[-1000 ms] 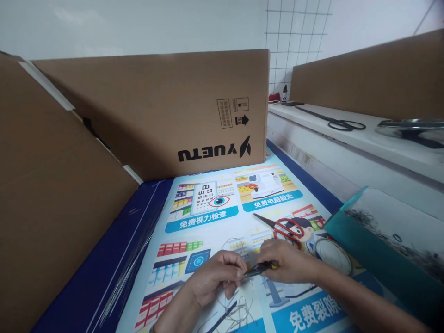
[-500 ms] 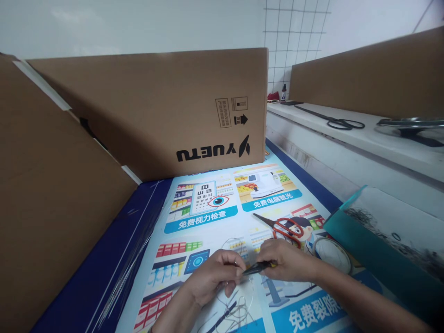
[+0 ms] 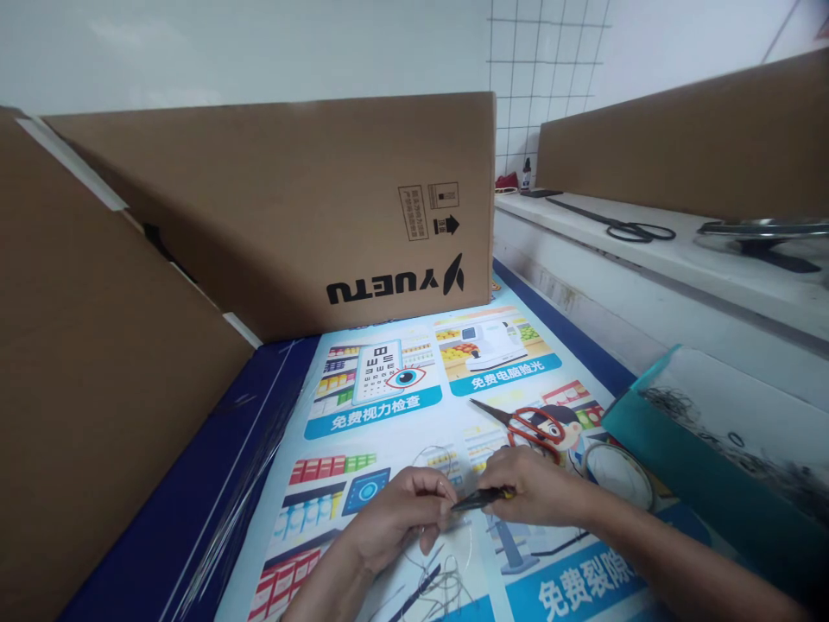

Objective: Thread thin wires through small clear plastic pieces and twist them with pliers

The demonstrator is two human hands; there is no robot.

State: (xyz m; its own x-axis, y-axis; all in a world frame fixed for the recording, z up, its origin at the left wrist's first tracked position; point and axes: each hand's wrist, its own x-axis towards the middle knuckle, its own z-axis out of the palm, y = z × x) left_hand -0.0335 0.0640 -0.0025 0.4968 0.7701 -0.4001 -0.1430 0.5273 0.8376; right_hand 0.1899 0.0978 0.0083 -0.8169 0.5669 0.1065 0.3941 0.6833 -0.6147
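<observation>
Now left hand [image 3: 395,514] pinches thin wire [image 3: 446,587]; right hand [image 3: 534,488] closed around dark tweezers [image 3: 479,498], tip at left fingertips.

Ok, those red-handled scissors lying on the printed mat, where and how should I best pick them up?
Take the red-handled scissors by the looped red handles, coming from above on the near right side. They lie flat and shut on the printed mat, blades pointing up-left and away, handles nearest the right hand, which currently pinches a thin dark tool.
</observation>
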